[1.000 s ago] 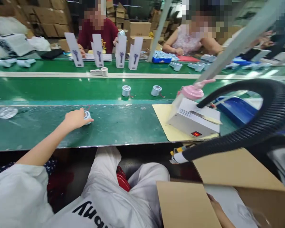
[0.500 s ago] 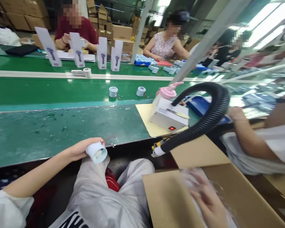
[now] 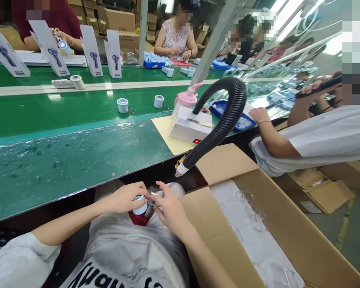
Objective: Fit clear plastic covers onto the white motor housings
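- The white round part (image 3: pixel 140 206) you hold is a small, squat cylinder with a pale blue rim; most of it is hidden behind your fingers.
- The clear plastic piece (image 3: pixel 155 197) is small, transparent and glossy, with an angular outline; its exact shape is hard to make out.
- Both sit low in the frame, just left of centre, above your lap and below the near edge of the green conveyor belt (image 3: pixel 63 160).
- Your left hand (image 3: pixel 124 198) is closed around the white round part, fingers curled over its top.
- Your right hand (image 3: pixel 169 208) pinches the clear plastic piece between thumb and fingertips, holding it right against the white round part; whether the two touch cannot be told.
- The two hands nearly meet, fingertips close together over the parts.
- Just right of your right hand stands an open cardboard box (image 3: pixel 228 244), with more clear pieces lying on a white sheet inside.
- A black corrugated hose (image 3: pixel 225 120) arches above the box, its nozzle ending just above and to the right of your hands.
- Two similar white parts stand further up on the belt, in the upper middle of the frame.
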Available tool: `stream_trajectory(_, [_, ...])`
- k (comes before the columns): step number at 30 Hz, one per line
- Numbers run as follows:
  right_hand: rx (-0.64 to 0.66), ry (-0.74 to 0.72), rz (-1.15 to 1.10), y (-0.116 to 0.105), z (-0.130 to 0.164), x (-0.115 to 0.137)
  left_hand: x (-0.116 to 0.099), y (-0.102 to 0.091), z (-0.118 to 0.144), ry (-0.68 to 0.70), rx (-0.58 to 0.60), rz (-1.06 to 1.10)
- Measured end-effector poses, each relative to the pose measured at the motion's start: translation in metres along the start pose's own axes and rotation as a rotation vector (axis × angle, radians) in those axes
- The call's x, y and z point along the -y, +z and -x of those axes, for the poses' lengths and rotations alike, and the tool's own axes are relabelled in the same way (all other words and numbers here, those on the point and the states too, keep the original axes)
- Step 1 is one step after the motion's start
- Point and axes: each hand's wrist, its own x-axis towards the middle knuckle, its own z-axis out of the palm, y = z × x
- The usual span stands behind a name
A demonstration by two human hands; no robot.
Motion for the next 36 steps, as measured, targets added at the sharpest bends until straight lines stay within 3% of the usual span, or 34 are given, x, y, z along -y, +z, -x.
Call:
stream_trajectory(4, [0.09, 0.05, -0.335, -0.001, 0.002, 0.0, -0.001, 0.003, 0.003, 0.058, -0.113, -0.003])
stream_trajectory(9, [-0.021, 0.2, -0.522, 0.003, 0.007, 0.003, 0.004, 0.005, 0.003, 0.079, -0.259, 0.122])
stream_trajectory(16, [-0.12, 0.237, -0.731, 0.002, 0.01, 0.005, 0.017, 0.009, 0.004, 0.153, -0.232, 0.18])
stream_trajectory(20, [-0.19, 0.305, -0.8, -0.005, 0.012, 0.005, 0.025, 0.012, 0.005, 0.229, -0.149, 0.139])
stream_trajectory(26, [-0.233, 0.345, -1.025, -0.009, 0.011, 0.001, 0.017, 0.017, 0.011, 0.184, -0.078, 0.303])
stream_trajectory(28, [-0.223, 0.27, -1.011, -0.009, 0.013, -0.001, 0.013, 0.018, 0.013, 0.104, -0.072, 0.459])
stream_trajectory(31, [-0.168, 0.064, -0.763, -0.01, 0.018, -0.001, 0.012, 0.02, 0.017, -0.03, -0.061, 0.677])
stream_trajectory(36, [-0.158, -0.084, -0.478, -0.013, 0.026, 0.002, 0.008, 0.018, 0.022, -0.077, -0.031, 0.678])
